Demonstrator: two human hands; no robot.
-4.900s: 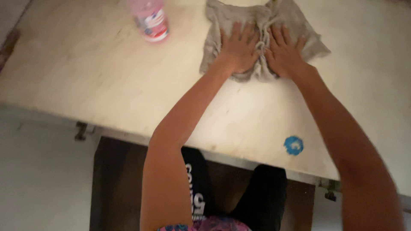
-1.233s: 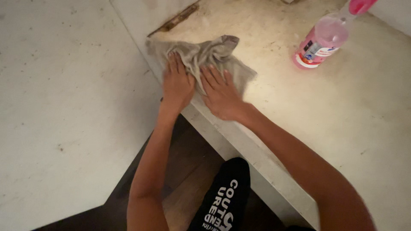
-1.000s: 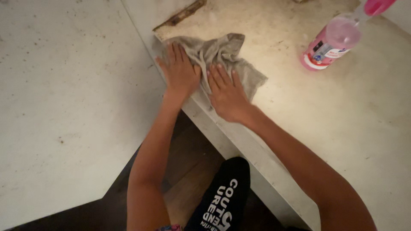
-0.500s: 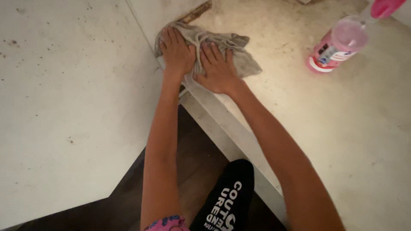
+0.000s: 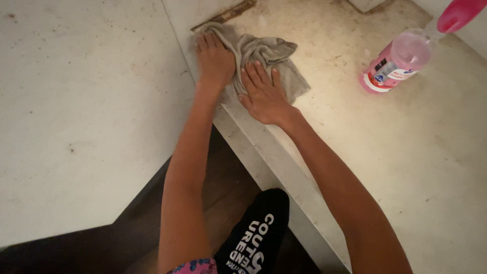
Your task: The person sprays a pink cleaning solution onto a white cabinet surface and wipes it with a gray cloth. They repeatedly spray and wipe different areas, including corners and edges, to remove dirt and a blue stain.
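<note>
A crumpled grey cloth (image 5: pixel 274 56) lies on a stained off-white tabletop (image 5: pixel 406 152), close to the table's corner by a gap to a second pale surface. My left hand (image 5: pixel 215 61) presses flat on the cloth's left part, fingers together and pointing away from me. Just to its right, my right hand (image 5: pixel 261 94) lies flat on the cloth's near part with fingers spread. Both palms bear down on the fabric; neither hand grips it.
A clear spray bottle of pink liquid (image 5: pixel 401 61) with a pink top stands on the table to the right of the cloth. A second pale surface (image 5: pixel 86 116) lies to the left. The table's front edge (image 5: pixel 284 177) runs diagonally; dark floor and my leg show below.
Both hands have pushed the cloth away from me along the table edge, up to the far corner. The bottle has not moved on the table.
</note>
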